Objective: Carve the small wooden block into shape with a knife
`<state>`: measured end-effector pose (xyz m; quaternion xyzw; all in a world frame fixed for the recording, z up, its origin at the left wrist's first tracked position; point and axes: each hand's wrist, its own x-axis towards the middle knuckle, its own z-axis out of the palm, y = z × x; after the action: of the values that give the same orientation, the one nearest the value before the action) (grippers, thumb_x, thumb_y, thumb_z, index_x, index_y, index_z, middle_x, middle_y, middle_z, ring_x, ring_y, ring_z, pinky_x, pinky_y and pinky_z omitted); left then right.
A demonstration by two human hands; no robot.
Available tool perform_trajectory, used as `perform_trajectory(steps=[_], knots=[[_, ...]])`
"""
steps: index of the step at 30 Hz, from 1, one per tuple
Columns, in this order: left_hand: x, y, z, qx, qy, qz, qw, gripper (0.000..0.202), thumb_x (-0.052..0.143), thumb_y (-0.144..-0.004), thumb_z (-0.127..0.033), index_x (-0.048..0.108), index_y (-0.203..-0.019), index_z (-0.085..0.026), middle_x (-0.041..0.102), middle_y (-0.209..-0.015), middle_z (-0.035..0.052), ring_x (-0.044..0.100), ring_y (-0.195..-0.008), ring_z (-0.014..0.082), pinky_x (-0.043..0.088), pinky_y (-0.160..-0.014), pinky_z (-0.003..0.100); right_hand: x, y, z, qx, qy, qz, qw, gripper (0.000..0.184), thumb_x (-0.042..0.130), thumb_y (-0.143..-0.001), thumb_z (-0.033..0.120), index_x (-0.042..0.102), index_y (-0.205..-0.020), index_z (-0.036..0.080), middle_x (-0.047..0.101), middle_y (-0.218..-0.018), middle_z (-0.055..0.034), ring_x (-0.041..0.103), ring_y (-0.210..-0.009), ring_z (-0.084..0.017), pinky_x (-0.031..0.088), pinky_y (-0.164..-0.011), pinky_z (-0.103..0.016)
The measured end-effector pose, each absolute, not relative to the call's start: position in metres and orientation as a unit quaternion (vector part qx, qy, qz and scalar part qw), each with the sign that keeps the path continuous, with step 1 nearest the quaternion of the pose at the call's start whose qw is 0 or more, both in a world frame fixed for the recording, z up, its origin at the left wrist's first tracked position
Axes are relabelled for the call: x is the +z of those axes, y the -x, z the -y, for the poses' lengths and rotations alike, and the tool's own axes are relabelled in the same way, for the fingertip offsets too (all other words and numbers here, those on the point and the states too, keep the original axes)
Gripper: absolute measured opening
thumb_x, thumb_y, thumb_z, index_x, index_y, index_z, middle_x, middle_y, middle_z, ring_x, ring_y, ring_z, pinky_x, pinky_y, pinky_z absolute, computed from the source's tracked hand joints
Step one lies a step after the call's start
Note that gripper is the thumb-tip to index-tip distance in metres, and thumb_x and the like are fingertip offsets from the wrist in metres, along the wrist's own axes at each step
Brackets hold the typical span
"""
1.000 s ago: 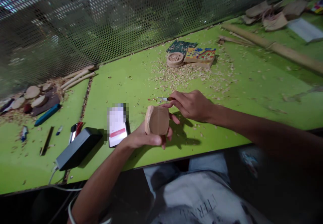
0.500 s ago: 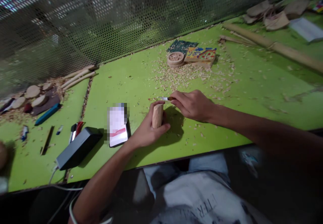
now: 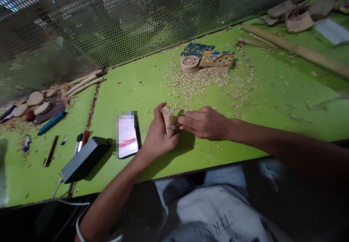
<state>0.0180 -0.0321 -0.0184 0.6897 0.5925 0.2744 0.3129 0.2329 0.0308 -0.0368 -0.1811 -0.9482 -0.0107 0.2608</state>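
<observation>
My left hand [image 3: 157,136] is wrapped around a small pale wooden piece [image 3: 167,120], held on edge just above the green bench [image 3: 245,100]. My right hand [image 3: 203,122] is closed on a small carving knife [image 3: 172,127]. Its short metal blade touches the lower edge of the wooden piece. Both hands sit close together near the bench's front edge, among scattered wood shavings [image 3: 196,80].
A phone [image 3: 127,136] lies left of my left hand, with a dark power bank [image 3: 85,159] and pens further left. A round carved wooden dish [image 3: 190,63] and painted blocks [image 3: 216,60] stand at the back. Wooden discs [image 3: 35,99] and sticks lie far left; a mesh screen backs the bench.
The left hand turned the wooden piece from face-on to edge-on and lowered it toward the bench. The right hand brought the knife down and left, onto the piece's edge.
</observation>
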Motion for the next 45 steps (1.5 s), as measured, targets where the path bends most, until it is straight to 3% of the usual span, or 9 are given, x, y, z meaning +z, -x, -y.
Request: perform_trajectory(steps=[6,12,19,27,32,38,45], knots=[[-0.018,-0.019,0.032,0.27,-0.692,-0.632,0.223,0.078,0.072,-0.077,-0.031,0.034,-0.144,-0.022,0.063,-0.111,0.0106,0.061,-0.085,0.0244,0.048,-0.076,0.042,-0.04,-0.23,-0.029,-0.014,0.193,0.953,0.232,0.045,0.03,-0.115,0.04,0.069,-0.108,0.017,0.069,-0.077,-0.0021,0.046,-0.056,-0.011,0.017,-0.058,-0.032],[-0.021,-0.017,0.03,0.292,-0.693,-0.608,0.254,0.078,0.074,-0.074,-0.028,0.031,-0.14,-0.027,0.059,-0.113,0.0086,0.06,-0.083,0.0212,0.049,-0.075,0.04,-0.039,-0.231,-0.028,-0.033,0.188,0.952,0.239,0.046,0.031,-0.115,0.041,0.07,-0.103,0.018,0.07,-0.077,-0.0017,0.045,-0.055,-0.011,0.015,-0.057,-0.034],[-0.022,-0.018,0.029,0.286,-0.695,-0.616,0.238,0.074,0.074,-0.076,-0.034,0.03,-0.134,-0.024,0.059,-0.109,0.0075,0.061,-0.082,0.0213,0.049,-0.074,0.04,-0.04,-0.229,-0.027,-0.042,0.194,0.951,0.238,0.046,0.029,-0.115,0.041,0.068,-0.107,0.018,0.071,-0.079,-0.0015,0.048,-0.055,-0.011,0.016,-0.057,-0.034],[-0.018,-0.019,0.029,0.231,-0.687,-0.665,0.181,0.078,0.075,-0.076,-0.043,0.032,-0.136,-0.021,0.064,-0.104,0.0099,0.066,-0.078,0.0276,0.049,-0.07,0.041,-0.038,-0.228,-0.024,-0.029,0.194,0.956,0.217,0.047,0.029,-0.115,0.04,0.069,-0.106,0.018,0.072,-0.079,-0.0027,0.049,-0.056,-0.011,0.015,-0.057,-0.034],[-0.014,-0.019,0.031,0.224,-0.691,-0.67,0.15,0.084,0.076,-0.074,-0.044,0.035,-0.142,-0.02,0.067,-0.116,0.0152,0.07,-0.091,0.0347,0.053,-0.076,0.045,-0.036,-0.227,-0.021,-0.036,0.196,0.954,0.226,0.044,0.031,-0.115,0.038,0.069,-0.104,0.017,0.07,-0.076,-0.0022,0.05,-0.054,-0.012,0.015,-0.056,-0.035],[-0.017,-0.016,0.029,0.216,-0.692,-0.673,0.148,0.077,0.078,-0.072,-0.048,0.04,-0.133,-0.02,0.069,-0.103,0.0121,0.07,-0.082,0.0325,0.054,-0.071,0.045,-0.035,-0.228,-0.018,-0.026,0.203,0.956,0.209,0.043,0.031,-0.115,0.038,0.067,-0.103,0.017,0.071,-0.075,-0.0025,0.048,-0.053,-0.011,0.015,-0.056,-0.035],[-0.019,-0.014,0.027,0.205,-0.696,-0.672,0.145,0.081,0.079,-0.071,-0.047,0.039,-0.136,-0.018,0.069,-0.104,0.0143,0.071,-0.082,0.0342,0.055,-0.072,0.048,-0.038,-0.228,-0.019,-0.029,0.21,0.959,0.187,0.046,0.027,-0.116,0.04,0.065,-0.105,0.017,0.072,-0.076,-0.0027,0.05,-0.052,-0.011,0.013,-0.057,-0.036]])
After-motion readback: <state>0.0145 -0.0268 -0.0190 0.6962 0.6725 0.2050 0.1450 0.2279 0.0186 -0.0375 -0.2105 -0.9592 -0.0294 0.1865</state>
